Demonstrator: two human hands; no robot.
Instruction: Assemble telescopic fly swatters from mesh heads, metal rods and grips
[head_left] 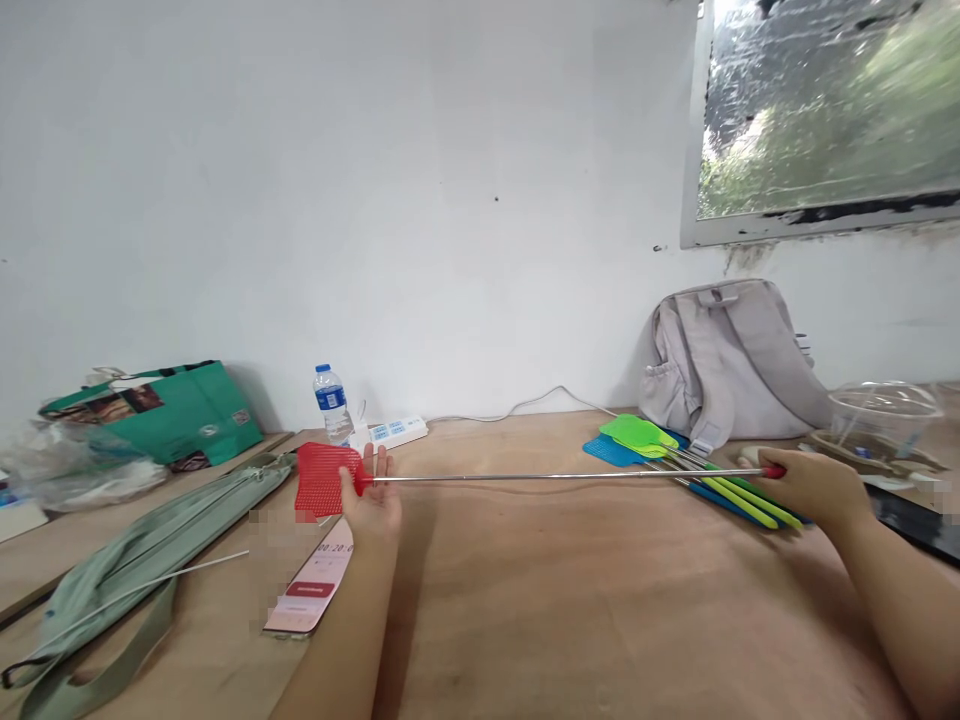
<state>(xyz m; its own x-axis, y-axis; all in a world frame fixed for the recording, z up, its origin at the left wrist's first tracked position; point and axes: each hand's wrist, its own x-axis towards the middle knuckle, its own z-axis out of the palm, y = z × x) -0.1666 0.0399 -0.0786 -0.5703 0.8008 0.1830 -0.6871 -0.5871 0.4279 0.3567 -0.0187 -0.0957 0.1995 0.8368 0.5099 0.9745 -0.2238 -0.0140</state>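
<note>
A red fly swatter [325, 480] is held level above the table, its thin metal rod stretched out long between my hands. My left hand [373, 505] pinches the red neck just beside the mesh head, thumb in front and fingers partly spread behind the rod. At the other end, the fingers of my right hand [814, 488] wrap round the red grip, most of which they hide. Beneath the rod, near my right hand, several more fly swatters lie in a pile, among them a green swatter [636, 435] and a blue swatter [611, 452].
A phone [313, 585] lies by my left forearm. Left of it are a grey-green bag [161, 540] and a teal bag [199, 415]. A water bottle [331, 405] and power strip [397, 432] stand near the wall. Right are a backpack [739, 360] and clear plastic bowl [885, 412].
</note>
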